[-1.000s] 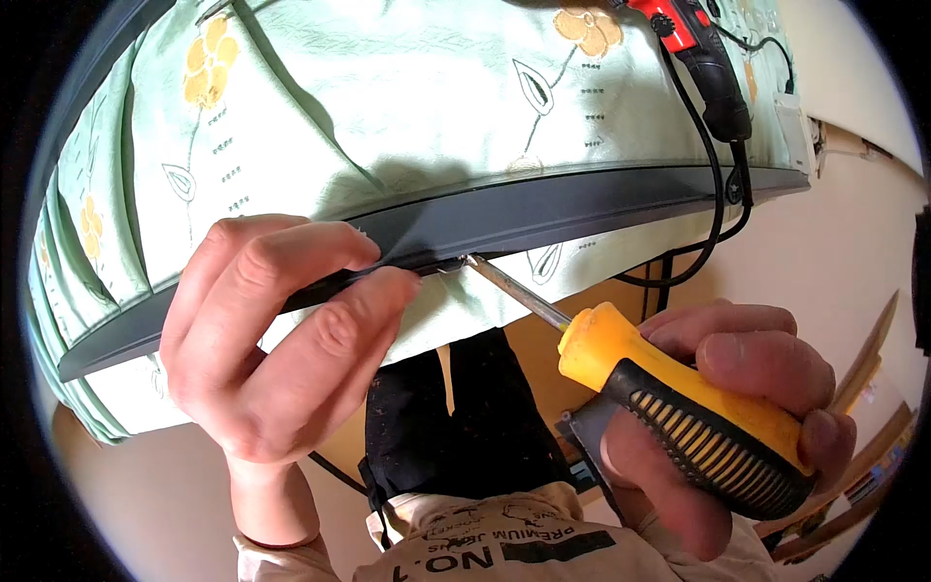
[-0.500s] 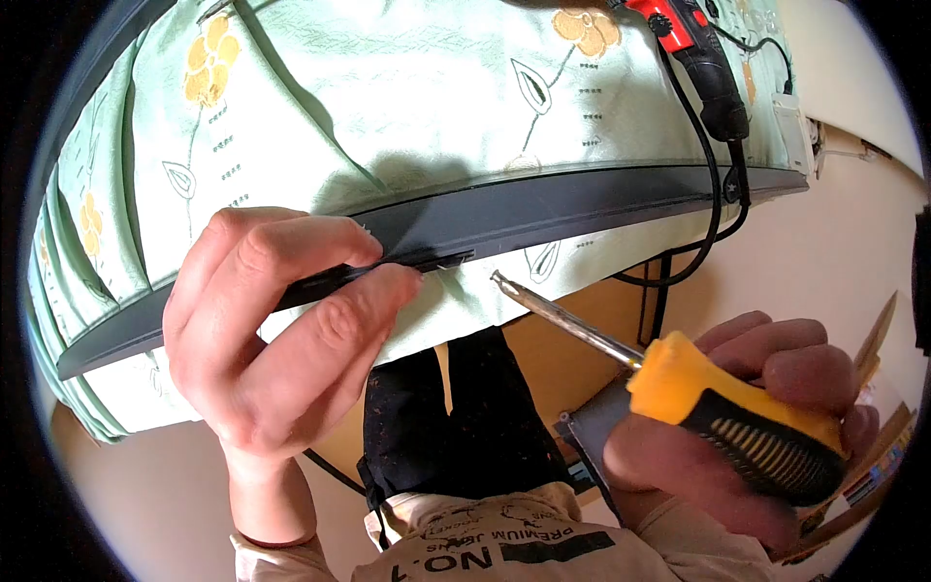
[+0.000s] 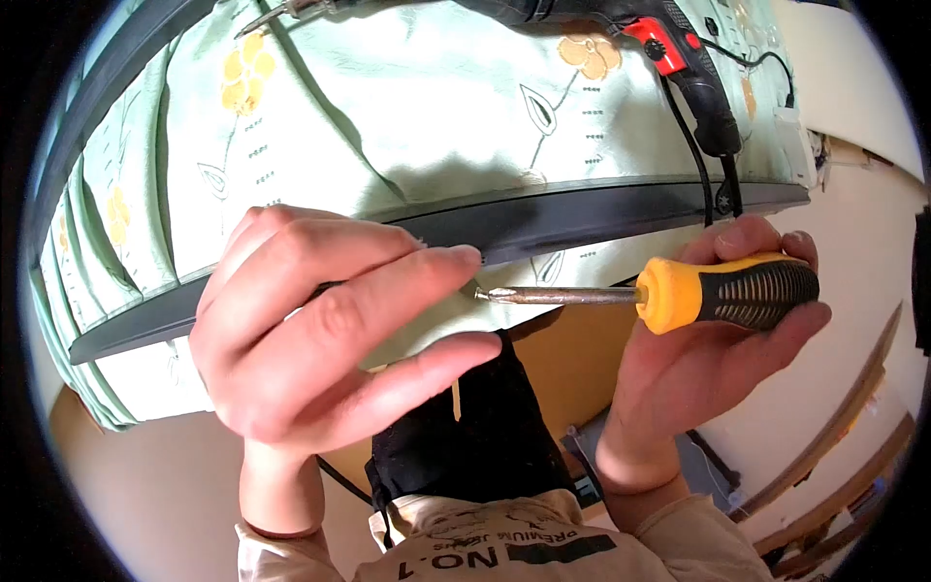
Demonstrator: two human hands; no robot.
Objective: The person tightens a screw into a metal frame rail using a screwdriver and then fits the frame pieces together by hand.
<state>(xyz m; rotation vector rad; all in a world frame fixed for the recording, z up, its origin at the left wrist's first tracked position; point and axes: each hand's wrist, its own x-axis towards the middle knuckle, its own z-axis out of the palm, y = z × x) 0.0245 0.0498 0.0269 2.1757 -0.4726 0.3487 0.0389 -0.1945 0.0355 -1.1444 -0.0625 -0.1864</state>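
My right hand (image 3: 698,369) grips the yellow and black handle of a screwdriver (image 3: 669,296). Its metal shaft points left, almost level. A tiny metal piece, perhaps a screw, shows at the tip. My left hand (image 3: 310,330) is at a long dark grey strip (image 3: 572,215), with its thumb and index finger apart on either side of the screwdriver tip. Dark material shows between the left fingers; whether they touch it is hidden. The strip lies along the near edge of a light green flowered cloth (image 3: 417,107).
A corded drill (image 3: 669,48) in black and red lies on the cloth at the back, its bit pointing left. The drill's black cable (image 3: 693,145) crosses the strip on the right. Another dark strip (image 3: 107,68) curves along the far left.
The screwdriver has swung from a slant to nearly level, its tip moving slightly left between my left fingers. My left thumb and index finger have spread from a pinch on a black piece.
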